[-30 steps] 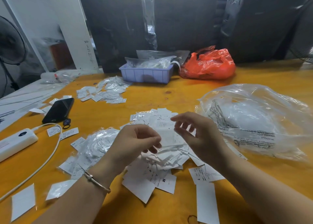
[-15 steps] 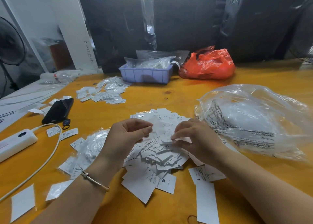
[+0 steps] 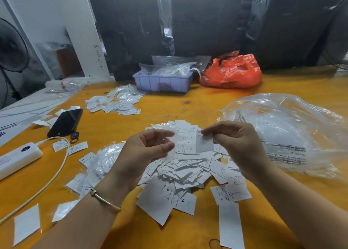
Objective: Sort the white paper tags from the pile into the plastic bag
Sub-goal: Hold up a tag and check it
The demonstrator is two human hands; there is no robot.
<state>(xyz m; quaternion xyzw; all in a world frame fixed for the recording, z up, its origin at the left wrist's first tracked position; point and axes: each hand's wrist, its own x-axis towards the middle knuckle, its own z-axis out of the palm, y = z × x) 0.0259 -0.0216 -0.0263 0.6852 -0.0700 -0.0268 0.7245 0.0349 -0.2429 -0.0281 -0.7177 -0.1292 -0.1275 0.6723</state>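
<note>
A pile of white paper tags (image 3: 185, 175) lies on the orange table in front of me. Both hands hover just above the pile's far side. My left hand (image 3: 148, 150) pinches the left edge of a few printed white tags (image 3: 185, 143) between thumb and fingers. My right hand (image 3: 235, 145) pinches another white tag (image 3: 204, 145) at its top corner, right beside the left hand's tags. The large clear plastic bag (image 3: 293, 133), crumpled and printed with warning text, lies to the right of my right hand.
Small clear bags of tags (image 3: 101, 160) lie left of the pile; loose tags (image 3: 114, 103) are scattered farther back. A black phone (image 3: 66, 121), a white power strip (image 3: 17, 158) with cable, a lavender tray (image 3: 162, 81) and a red bag (image 3: 233, 71) sit around.
Both hands dipped into the pile half a second ago. They have now lifted off it, each pinching white tags, held side by side above the pile.
</note>
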